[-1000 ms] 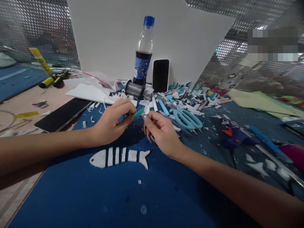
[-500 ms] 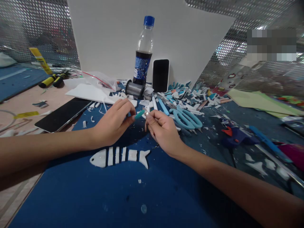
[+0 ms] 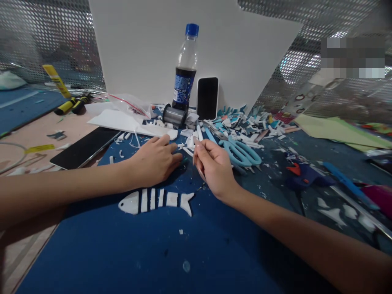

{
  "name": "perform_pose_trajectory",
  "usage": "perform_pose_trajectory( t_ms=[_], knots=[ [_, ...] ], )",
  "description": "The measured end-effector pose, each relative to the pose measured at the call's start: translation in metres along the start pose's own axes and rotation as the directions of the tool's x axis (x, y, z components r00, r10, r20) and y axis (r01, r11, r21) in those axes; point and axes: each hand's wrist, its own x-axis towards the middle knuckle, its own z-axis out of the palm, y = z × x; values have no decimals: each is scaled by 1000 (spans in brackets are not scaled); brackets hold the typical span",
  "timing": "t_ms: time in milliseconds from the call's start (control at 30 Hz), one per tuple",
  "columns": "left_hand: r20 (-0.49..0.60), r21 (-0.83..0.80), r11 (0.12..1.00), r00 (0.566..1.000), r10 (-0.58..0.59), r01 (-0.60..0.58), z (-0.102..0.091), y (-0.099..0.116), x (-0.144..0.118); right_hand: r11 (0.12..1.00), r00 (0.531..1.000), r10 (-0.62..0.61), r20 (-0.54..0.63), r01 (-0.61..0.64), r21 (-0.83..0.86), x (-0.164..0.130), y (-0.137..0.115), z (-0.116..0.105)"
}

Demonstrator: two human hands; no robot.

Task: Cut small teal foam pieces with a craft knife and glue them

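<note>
The left hand (image 3: 156,163) lies low on the blue surface (image 3: 153,253), palm down, with its fingers close together and its fingertips on a small teal piece (image 3: 184,159). Only the tip of that piece peeks out from under the fingers, so I cannot tell if the hand pinches it or just presses on it. The right hand (image 3: 214,167) is just to the right of it, lifted a bit, with the thumb and first finger pressed together. Something thin may be between them, but it is too small to make out. Just near of both hands lies a white paper fish (image 3: 156,201) with dark stripes cut in it. Just right of the right hand are blue scissors (image 3: 241,150). Past the hands is a pile of white and blue scraps (image 3: 239,122). At the far side stand a soda bottle (image 3: 185,69) with a blue cap and a phone (image 3: 207,98) leaning on a white board (image 3: 137,45). A dark tablet (image 3: 84,148) lies flat on the left. A glue gun (image 3: 301,173) lies on the right.
</note>
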Motion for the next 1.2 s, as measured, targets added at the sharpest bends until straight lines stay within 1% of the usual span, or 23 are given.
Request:
perform_pose_trajectory(
  t_ms=[167, 367, 467, 567, 667, 733, 800, 833, 867, 900, 933, 1000, 1033, 1067, 1100, 1133, 1200],
  knots=[
    [45, 22, 995, 994, 96, -97, 0, 0, 1, 1000, 1000, 1, -1, -1, -14, 1, -1, 1],
    [73, -65, 994, 993, 93, -88, 2, -1, 1, 1000, 1000, -5, -14, 5, -9, 2, 1, 1],
    [53, -97, 992, 994, 91, -86, 3, -2, 0, 1000, 1000, -2, -16, 2, -17, 1, 1, 1],
    [-5, -108, 990, 996, 89, -89, 5, -3, -1, 1000, 1000, 1, -24, -1, -26, 1, 1, 1],
    [-117, -127, 988, 991, 70, -85, 8, -4, -3, 1000, 999, 5, -39, -5, -20, 2, 1, 1],
    [-215, -181, 982, 977, 10, -49, 8, -4, -4, 1000, 999, 3, -51, -3, -18, 1, 1, 0],
    [-277, -335, 942, 954, -115, 17, 6, -4, -4, 999, 997, -21, -69, 20, -27, 1, 0, 0],
    [-267, -452, 890, 942, -201, 61, 5, -4, -4, 998, 996, -39, -76, 36, -43, 0, 0, 0],
    [-224, -584, 805, 931, -287, 108, 4, -3, -4, 996, 995, -60, -80, 54, -69, -1, 0, -1],
    [-151, -711, 687, 921, -359, 151, 3, -2, -4, 992, 993, -85, -85, 76, -103, -1, 0, -1],
    [-64, -819, 544, 913, -404, 183, 2, -1, -4, 985, 990, -112, -86, 99, -141, -2, 0, -2],
    [85, -947, 245, 897, -433, 209, 0, 2, -4, 966, 984, -163, -73, 144, -217, -4, 1, -3],
    [139, -971, 115, 890, -433, 208, -1, 3, -4, 955, 981, -183, -64, 162, -249, -5, 1, -3],
    [181, -979, 9, 883, -432, 205, -2, 5, -4, 945, 979, -197, -54, 175, -276, -7, 2, -3],
    [217, -976, -70, 878, -427, 207, -3, 6, -4, 936, 977, -207, -44, 185, -299, -8, 2, -4],
    [246, -969, -128, 875, -417, 212, -3, 7, -4, 928, 976, -214, -34, 193, -318, -9, 2, -4],
    [282, -955, -193, 882, -378, 223, -5, 8, -4, 913, 971, -236, -26, 213, -348, -11, 1, -3]
  ],
)
